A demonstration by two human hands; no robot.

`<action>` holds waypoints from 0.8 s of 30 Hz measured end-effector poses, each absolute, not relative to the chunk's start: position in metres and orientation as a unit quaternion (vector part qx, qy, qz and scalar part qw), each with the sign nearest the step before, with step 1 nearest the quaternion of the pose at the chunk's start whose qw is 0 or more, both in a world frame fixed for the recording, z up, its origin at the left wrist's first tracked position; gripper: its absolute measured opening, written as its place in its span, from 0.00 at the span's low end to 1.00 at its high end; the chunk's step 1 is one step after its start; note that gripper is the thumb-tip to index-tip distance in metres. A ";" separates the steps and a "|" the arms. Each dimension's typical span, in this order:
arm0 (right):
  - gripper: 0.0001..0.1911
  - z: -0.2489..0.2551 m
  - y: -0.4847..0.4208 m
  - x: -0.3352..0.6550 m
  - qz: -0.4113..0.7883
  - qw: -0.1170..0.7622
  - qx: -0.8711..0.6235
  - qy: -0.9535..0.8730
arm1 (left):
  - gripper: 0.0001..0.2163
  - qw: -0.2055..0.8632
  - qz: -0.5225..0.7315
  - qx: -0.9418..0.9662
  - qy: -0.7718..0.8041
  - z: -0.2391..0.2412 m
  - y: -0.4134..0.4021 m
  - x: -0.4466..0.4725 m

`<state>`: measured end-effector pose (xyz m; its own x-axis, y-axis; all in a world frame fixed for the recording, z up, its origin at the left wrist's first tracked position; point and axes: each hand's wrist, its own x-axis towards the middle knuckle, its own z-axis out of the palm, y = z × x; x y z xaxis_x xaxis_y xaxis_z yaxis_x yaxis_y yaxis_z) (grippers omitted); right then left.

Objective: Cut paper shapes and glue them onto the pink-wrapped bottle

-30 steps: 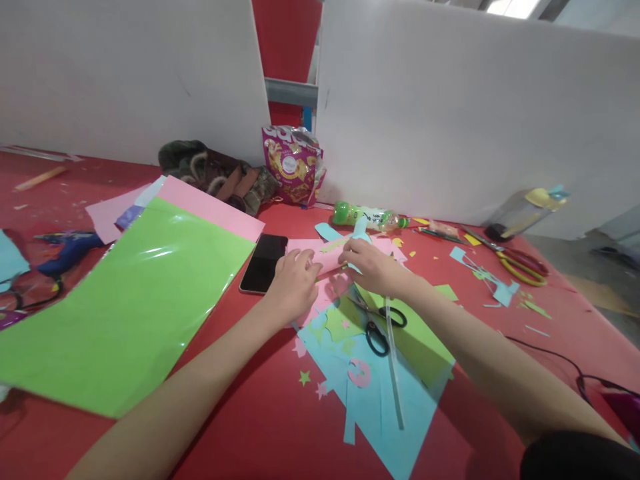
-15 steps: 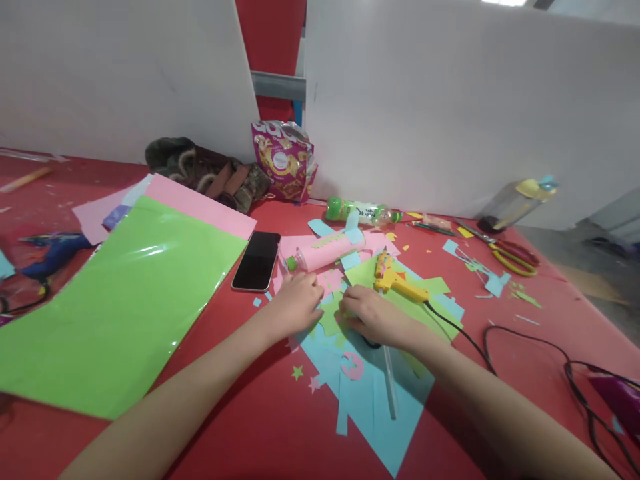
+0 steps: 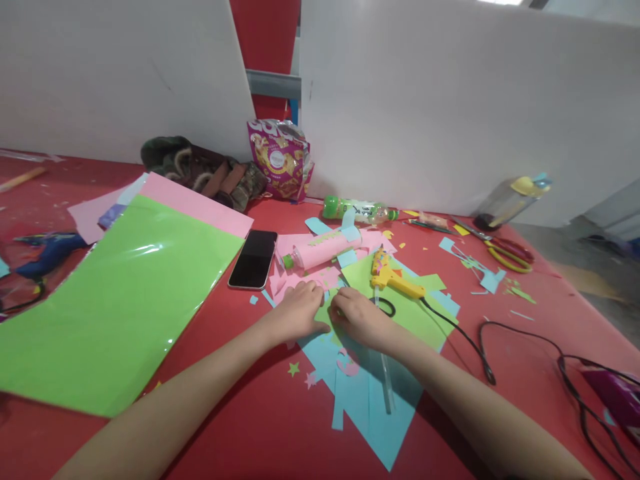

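Note:
My left hand (image 3: 298, 311) and my right hand (image 3: 353, 316) sit close together, fingers curled down, on a heap of cut paper. Their fingertips meet at a small green paper scrap (image 3: 325, 311), which both seem to pinch. Under them lie blue paper (image 3: 371, 399) and a light green sheet (image 3: 421, 319). Just beyond the hands lies a bottle wrapped in pink paper (image 3: 325, 249) on its side. A yellow glue gun (image 3: 393, 281) lies to the right of it, and a black scissors handle (image 3: 385, 307) pokes out by my right hand.
A phone (image 3: 253, 259) lies left of the scraps, beside a big green sheet (image 3: 115, 293) over a pink sheet (image 3: 196, 207). A green bottle (image 3: 358, 210), a snack bag (image 3: 278, 159), red-and-yellow scissors (image 3: 506, 251) and a water bottle (image 3: 511, 200) sit by the white boards. Black cable (image 3: 525, 330) trails right.
Both hands let go of the pink-wrapped bottle and drew back towards me onto the scraps. The yellow glue gun has come into view as my right arm moved away.

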<state>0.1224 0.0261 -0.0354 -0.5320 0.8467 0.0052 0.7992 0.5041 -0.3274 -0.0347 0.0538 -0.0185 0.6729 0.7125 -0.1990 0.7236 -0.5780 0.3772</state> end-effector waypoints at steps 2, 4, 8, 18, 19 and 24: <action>0.05 -0.036 0.026 0.123 0.145 0.087 -0.480 -0.861 | 0.16 0.220 -0.012 0.885 0.410 -0.018 0.053 -0.034; 0.05 -0.037 0.026 0.124 0.147 0.090 -0.483 -0.858 | 0.18 0.220 -0.011 0.883 0.414 -0.018 0.052 -0.033; 0.03 -0.038 0.028 0.125 0.148 0.095 -0.491 -0.854 | 0.20 0.223 -0.012 0.878 0.424 -0.020 0.052 -0.033; 0.04 -0.031 0.029 0.131 0.170 0.080 -0.463 -0.866 | 0.20 0.245 -0.005 0.864 0.440 -0.022 0.053 -0.032; 0.05 -0.030 0.029 0.130 0.173 0.078 -0.460 -0.867 | 0.19 0.247 -0.003 0.862 0.443 -0.022 0.053 -0.032; 0.04 -0.026 0.023 0.121 0.184 0.070 -0.449 -0.871 | 0.16 0.258 0.009 0.855 0.450 -0.022 0.055 -0.031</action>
